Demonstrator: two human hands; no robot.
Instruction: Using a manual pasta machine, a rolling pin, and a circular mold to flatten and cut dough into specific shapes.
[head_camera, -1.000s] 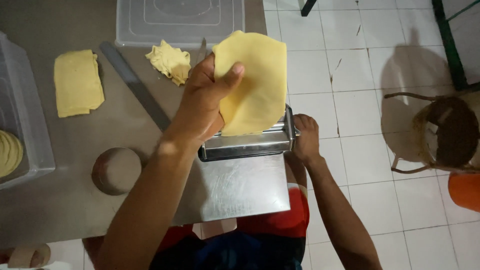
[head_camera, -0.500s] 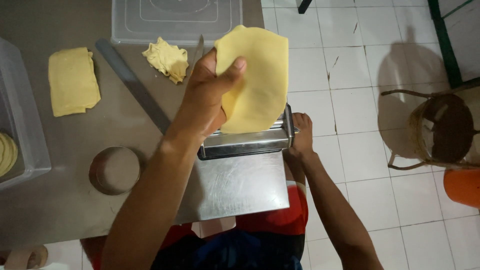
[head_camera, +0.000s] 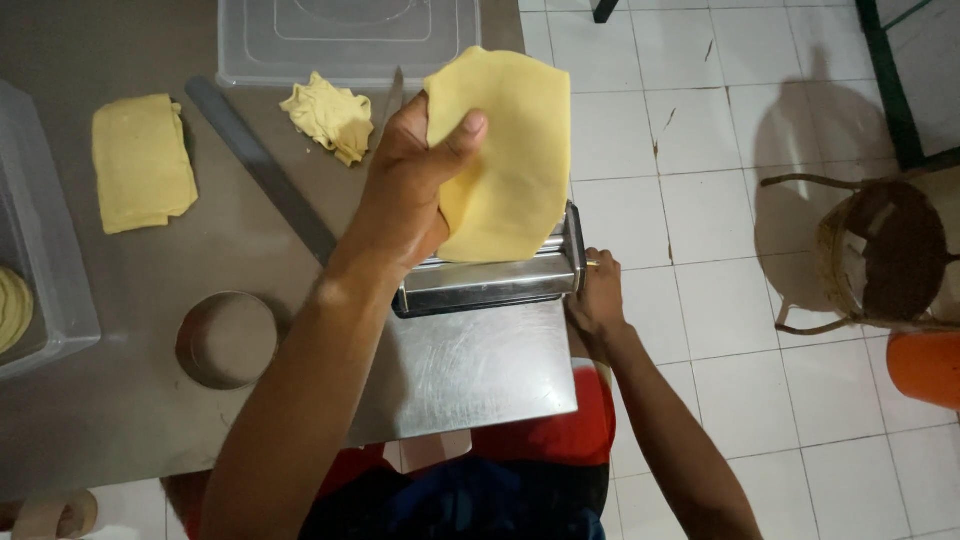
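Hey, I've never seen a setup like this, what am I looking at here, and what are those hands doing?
This is one view from a camera on a person's head, looking down at their own hands. The left hand holds up a thin yellow dough sheet over a metal roller machine at the table's edge. The right hand is at the machine's side; what it grips is hidden. On the table lie folded dough, a crumpled scrap, a metal ring, a long flat bar and clear plastic containers.

Dough sheet (head_camera: 505, 160) above roller machine (head_camera: 490, 285) — ring (head_camera: 228, 340) left.
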